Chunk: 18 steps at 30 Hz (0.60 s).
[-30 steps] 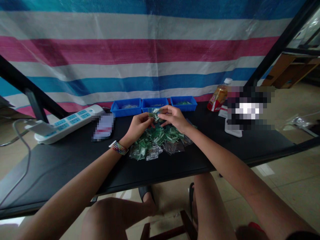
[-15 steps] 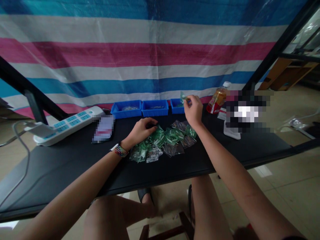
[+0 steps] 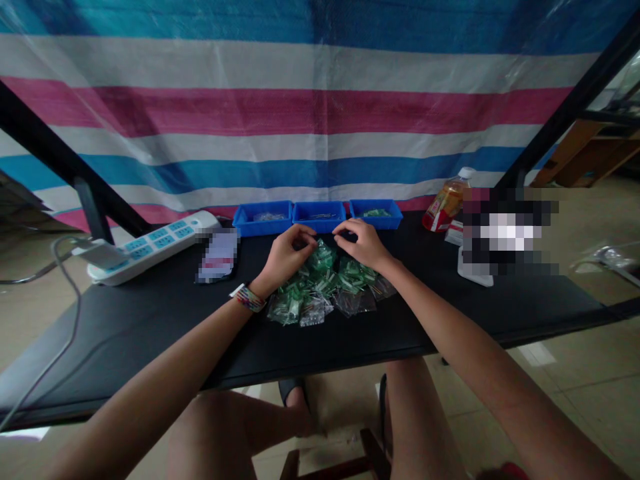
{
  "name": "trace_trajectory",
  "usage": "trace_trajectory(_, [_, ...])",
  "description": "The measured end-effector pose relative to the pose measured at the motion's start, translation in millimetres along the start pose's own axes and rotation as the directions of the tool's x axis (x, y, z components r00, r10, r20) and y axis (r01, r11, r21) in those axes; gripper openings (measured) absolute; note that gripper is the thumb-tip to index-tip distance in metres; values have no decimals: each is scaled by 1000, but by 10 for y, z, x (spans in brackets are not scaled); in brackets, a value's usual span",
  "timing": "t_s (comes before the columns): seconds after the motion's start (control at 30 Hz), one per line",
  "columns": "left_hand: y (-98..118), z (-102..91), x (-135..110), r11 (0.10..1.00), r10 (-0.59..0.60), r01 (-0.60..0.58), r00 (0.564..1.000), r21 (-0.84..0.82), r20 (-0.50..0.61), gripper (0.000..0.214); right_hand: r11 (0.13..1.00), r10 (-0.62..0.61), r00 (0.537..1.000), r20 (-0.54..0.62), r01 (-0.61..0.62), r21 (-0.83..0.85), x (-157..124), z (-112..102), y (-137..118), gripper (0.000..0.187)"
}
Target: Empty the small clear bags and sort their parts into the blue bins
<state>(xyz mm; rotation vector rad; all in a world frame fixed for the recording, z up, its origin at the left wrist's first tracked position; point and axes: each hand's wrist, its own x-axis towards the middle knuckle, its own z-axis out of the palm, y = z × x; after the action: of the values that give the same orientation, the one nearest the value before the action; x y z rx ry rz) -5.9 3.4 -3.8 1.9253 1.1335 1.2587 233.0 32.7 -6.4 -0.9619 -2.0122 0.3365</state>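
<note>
Lying slantwise at the table's left end, the strip points toward the back edge, the phone just beside it. Next comes the left bin, at the back edge, then the left hand, which arches over the left end of the bags, fingers turned right, thumb and forefinger a little parted; whether they have hold of anything, I cannot tell. The bags lie heaped mid-table, below the fingertips of both hands, the heap's long axis roughly along the front edge; its topmost green bag sits just beside the left thumb, making the left hand the nearer. A gap between the hands faces the middle bin. The right hand bends leftward in front of the right bin, fingers curled, tips close together; any thin thing pinched there cannot be made out. Farthest right, near the back edge, stands the bottle.
</note>
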Motion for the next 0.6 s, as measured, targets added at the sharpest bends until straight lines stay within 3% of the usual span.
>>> trace_trajectory(0.07, [31,-20,7,999,25,-22,994,27,-105,26,994,11,996,93,-21,109,-19,121,-39,9])
trace_trajectory(0.17, [54,-41,13,1000,7,-11,992,-27,-128,27,978,64,988,139,-90,191,-27,242,-55,11])
trace_trajectory(0.33, [-2,-25,24,988,-80,73,996,-137,-43,31,941,109,976,190,-163,296,-11,246,-42,14])
trace_trajectory(0.5, [-27,-17,7,992,-113,117,992,-55,63,34,939,97,993,70,-114,325,14,216,-35,6])
trace_trajectory(0.6, [22,-26,-14,994,-108,104,987,43,119,37,855,178,981,79,-194,481,32,225,-55,13])
